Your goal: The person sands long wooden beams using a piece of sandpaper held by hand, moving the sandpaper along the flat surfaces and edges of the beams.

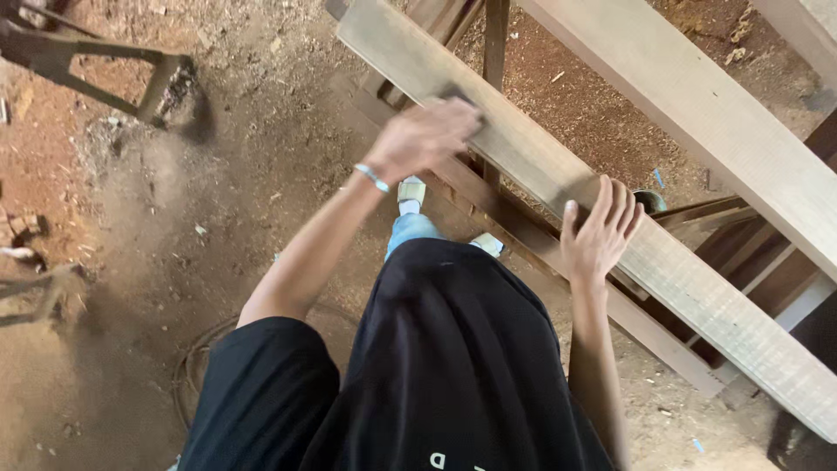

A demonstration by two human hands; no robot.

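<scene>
Head view: plank runs upper-left to lower-right; left hand, blurred, seems pressed flat on it; right hand grips its edge.

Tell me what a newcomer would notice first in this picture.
First the long pale plank running diagonally from top centre to lower right, with both hands on it: the left hand pressed on its upper stretch, blurred, and the right hand gripping its near edge. Next, the reddish, sawdust-strewn dirt floor on the left, and a second wide plank across the upper right.
</scene>
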